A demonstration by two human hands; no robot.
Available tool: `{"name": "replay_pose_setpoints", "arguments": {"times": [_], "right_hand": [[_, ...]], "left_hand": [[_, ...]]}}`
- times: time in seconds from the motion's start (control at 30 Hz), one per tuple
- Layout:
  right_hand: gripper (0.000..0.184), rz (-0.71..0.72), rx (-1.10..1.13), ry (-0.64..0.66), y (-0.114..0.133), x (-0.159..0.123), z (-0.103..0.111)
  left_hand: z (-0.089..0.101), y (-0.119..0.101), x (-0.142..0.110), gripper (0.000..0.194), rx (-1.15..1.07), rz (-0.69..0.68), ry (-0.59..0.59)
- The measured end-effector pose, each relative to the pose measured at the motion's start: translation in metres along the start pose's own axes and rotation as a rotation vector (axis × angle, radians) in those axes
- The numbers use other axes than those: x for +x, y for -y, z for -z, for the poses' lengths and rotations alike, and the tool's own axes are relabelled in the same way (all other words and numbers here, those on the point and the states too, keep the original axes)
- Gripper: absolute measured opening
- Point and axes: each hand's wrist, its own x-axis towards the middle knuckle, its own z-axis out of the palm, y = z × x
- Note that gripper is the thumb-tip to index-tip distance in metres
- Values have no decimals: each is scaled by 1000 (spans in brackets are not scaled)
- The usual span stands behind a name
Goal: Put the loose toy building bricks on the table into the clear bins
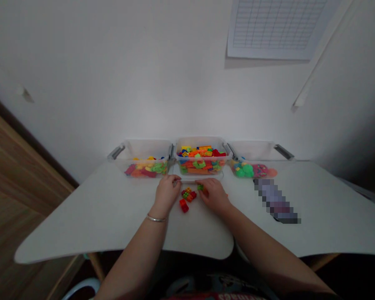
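My left hand (167, 193) rests on the white table (106, 208), its fingertips at the near edge of a transparent flat tray (198, 180). A metal bangle (156, 218) circles that wrist. My right hand (215, 195) lies to the right of a small cluster of joined plastic toy bricks (187, 194) in red, orange, yellow and green. Its fingertips are on a small green-and-red brick (201, 188). A separate red brick (183, 205) lies nearer me, between my hands.
Three transparent plastic bins stand along the far table edge, filled with toy bricks: left (143, 160), middle (201, 156), right (253, 160). A pixelated, unreadable object (276, 201) lies on the table to the right. A wall rises behind.
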Motion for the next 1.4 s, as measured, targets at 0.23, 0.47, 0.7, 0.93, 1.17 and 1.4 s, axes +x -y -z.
{"name": "replay_pose_setpoints", "arguments": {"times": [0.23,0.47,0.7,0.93,1.17,1.4], "right_hand": [[28,-10,129,-414,-8,36,36],[21,-144,116,-584,-51,105,69],[22,-324,-46,-329,-78,127,66],[27,-282,-127,-281,-77,121,62],[31,-213,-98,-278,-69,116,66],[25,39,4,-361,-14,60,54]], "left_hand": [[2,-3,0,22,0,-27,4],[0,-1,1,22,1,-24,9],[1,-1,1,21,-11,-43,-17],[0,-2,2,22,-3,-55,11],[-1,-1,2,23,-2,-47,11],[-1,-3,1,24,-6,-50,33]]}}
